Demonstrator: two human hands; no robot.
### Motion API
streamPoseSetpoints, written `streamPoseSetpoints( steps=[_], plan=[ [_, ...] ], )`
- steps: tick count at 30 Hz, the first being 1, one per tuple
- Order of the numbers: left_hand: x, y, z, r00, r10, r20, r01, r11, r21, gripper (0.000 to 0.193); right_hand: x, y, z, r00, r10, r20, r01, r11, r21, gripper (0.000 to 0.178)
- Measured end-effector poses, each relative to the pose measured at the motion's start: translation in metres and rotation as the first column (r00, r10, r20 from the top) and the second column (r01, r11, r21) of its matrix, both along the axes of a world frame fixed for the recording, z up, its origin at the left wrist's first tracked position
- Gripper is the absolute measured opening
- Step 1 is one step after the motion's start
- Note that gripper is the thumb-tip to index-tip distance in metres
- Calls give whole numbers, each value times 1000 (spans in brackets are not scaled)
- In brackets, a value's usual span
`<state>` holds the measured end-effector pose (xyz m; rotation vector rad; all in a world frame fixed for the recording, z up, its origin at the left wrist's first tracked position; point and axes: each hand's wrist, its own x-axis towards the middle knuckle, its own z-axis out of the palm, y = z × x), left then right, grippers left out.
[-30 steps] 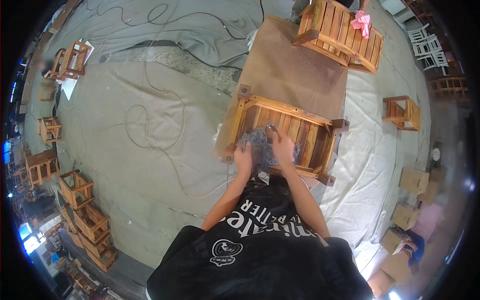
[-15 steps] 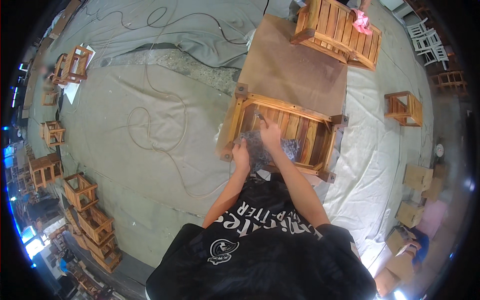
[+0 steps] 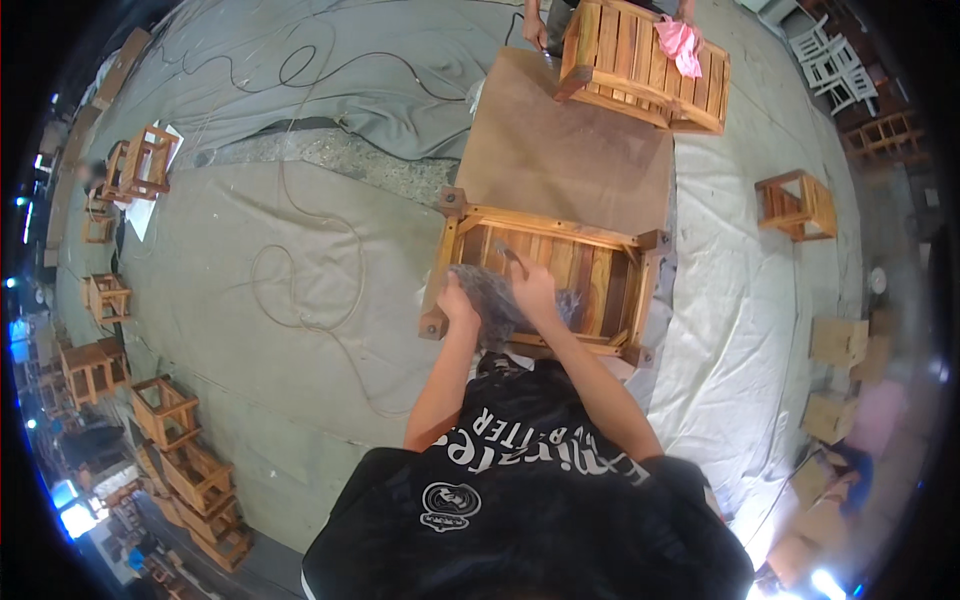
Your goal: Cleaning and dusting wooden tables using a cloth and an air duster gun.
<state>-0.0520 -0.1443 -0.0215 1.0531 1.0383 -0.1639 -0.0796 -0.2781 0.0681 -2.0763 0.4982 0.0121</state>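
A slatted wooden table or bench lies upside down in front of me, its square leg ends pointing up at the corners. My left hand is closed on a crumpled grey patterned cloth at the near left of the frame. Over the slats, my right hand grips a slim hand tool; its tip pokes out past the fingers, too small and blurred to name its kind. The cloth spreads beneath and between both hands, and part of it shows right of my right wrist.
A brown board lies under the bench and beyond it. Past that, another person handles a slatted wooden bench with a pink cloth. A small stool stands right; stacked stools stand left. A thin hose loops over the floor covering.
My left hand has shifted left with the cloth, drawing it leftward. My right hand stays over the slats with the tool. The other person's hand now shows beside the far bench.
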Motion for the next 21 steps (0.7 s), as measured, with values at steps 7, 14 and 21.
streamPoseSetpoints(
  steps=[7, 14, 21],
  plan=[
    [81, -90, -37, 990, -113, 86, 46, 829, 557, 38, -74, -64, 98, 992, 36, -118, -17, 986, 164, 31],
    [80, -151, -38, 944, -324, -62, 217, 469, 856, 36, -143, -131, 118, 959, -237, -156, 271, 927, 260, 35],
    [85, -137, -30, 982, -146, -118, 185, 644, 742, 15, -161, -139, 154, 912, -344, -224, 399, 872, 284, 36]
  ],
)
